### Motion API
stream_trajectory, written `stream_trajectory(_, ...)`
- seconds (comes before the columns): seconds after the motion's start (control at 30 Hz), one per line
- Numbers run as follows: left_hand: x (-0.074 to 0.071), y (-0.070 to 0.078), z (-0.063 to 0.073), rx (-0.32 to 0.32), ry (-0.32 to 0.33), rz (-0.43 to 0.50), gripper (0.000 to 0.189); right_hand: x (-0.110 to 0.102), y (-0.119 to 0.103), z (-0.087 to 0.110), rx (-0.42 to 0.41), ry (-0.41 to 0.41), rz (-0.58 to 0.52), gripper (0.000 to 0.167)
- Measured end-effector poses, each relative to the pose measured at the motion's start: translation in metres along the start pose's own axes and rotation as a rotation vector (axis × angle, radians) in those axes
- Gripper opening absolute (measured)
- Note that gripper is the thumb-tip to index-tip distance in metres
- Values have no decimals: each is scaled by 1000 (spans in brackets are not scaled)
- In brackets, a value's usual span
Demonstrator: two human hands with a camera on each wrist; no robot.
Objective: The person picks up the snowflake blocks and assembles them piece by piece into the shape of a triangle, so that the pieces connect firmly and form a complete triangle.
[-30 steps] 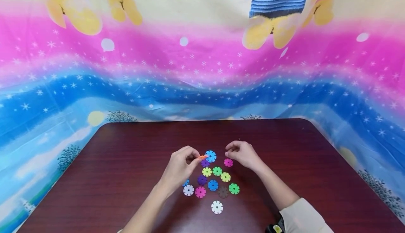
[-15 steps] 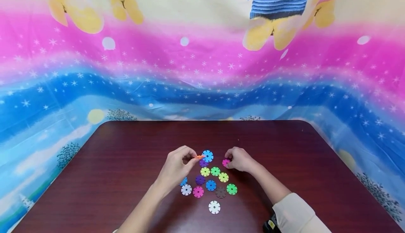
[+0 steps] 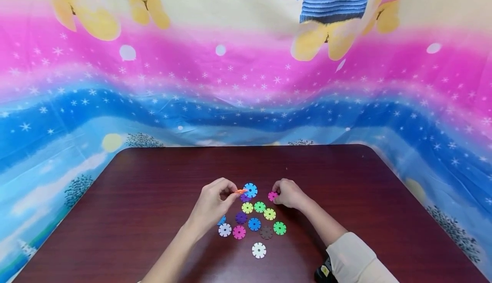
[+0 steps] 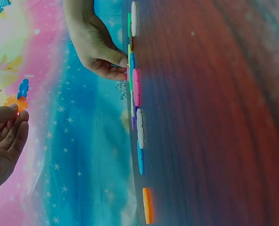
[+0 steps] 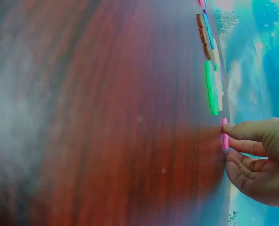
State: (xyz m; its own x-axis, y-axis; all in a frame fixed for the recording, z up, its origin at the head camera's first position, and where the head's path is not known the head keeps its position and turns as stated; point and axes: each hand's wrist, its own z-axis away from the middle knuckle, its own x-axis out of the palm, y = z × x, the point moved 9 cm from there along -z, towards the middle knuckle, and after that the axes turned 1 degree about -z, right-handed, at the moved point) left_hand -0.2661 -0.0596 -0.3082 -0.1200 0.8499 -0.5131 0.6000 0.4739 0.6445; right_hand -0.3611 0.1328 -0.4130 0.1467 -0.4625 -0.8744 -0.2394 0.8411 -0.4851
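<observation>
Printed cloth backdrop (image 3: 246,78) in pink, blue and cream hung behind a dark red-brown, wood-grained tabletop (image 3: 146,206). From the head, the left hand (image 3: 210,201), at ten o'clock of the scattered notched discs (image 3: 254,220), pinched an orange, notched, plastic-looking disc (image 3: 240,191); a light-blue notched disc (image 3: 253,189) met its edge. The right hand (image 3: 289,193), at two o'clock, pinched a pink notched disc (image 3: 270,196). A white notched disc (image 3: 255,250) lay at six o'clock.

From the left wrist, the left hand was at nine o'clock, pinching the orange disc, with the light-blue disc at its one o'clock. A second orange notched disc (image 4: 146,206) showed edge-on near six o'clock.

From the right wrist, the right hand pinched the pink disc near three o'clock. A brown notched disc (image 5: 204,36) showed edge-on toward one o'clock.
</observation>
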Motion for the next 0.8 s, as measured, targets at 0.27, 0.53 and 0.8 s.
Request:
stream_trajectory(0.27, 0, 1, -2, 19, -3, 5, 19, -5, 5, 1, 30, 42, -95, 19)
stream_trajectory(0.53, 0, -3, -2, 6, -1, 15, 21, -15, 2, 11, -30, 96, -202, 14)
stream_trajectory(0.8, 0, -8, -1, -29, -16, 34, 19, -31, -13, 24, -59, 213, -303, 11)
